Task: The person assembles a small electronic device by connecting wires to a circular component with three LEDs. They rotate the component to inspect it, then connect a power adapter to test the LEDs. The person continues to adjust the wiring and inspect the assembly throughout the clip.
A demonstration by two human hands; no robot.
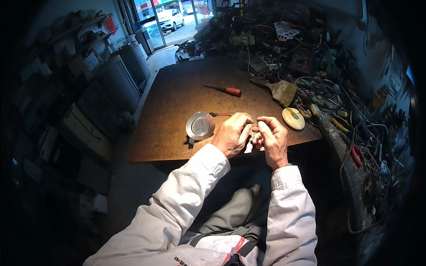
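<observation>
1. Below the brown tabletop's (168, 97) near edge, grey trousers (230, 215) show between 2 pale sleeves (290, 208).
2. Over that edge, the left hand (233, 135) and right hand (273, 141) meet, fingertips near each other. Both grips are narrow, thumbs drawn in toward the fingers; what is pinched between them is too small and covered to tell.
3. Just under the fingers hangs a small white piece (248, 147); I cannot tell which hand bears it.
4. Left of the left hand, on the tabletop, lies a round light fixture (200, 126): a shallow metal ring containing a paler disc, with 1 tab at its lower side. A thin wire (224, 114) runs from its upper right toward the left hand and passes behind the fingers.
5. Right of the right hand rests a cream round disc (293, 119); beyond it, a tan block with a dark handle (283, 93).
6. Farther in, 1 red-handled screwdriver (232, 91) lies with its shaft pointing left.
7. Along the right, a crowded bench (333, 148) bears cables and red-handled pliers (356, 156).
8. At the far left, shelves (73, 32) hold dim, unclear items above a grey cabinet (116, 77).
9. Beyond the glass doorway stands a white car (171, 19).
</observation>
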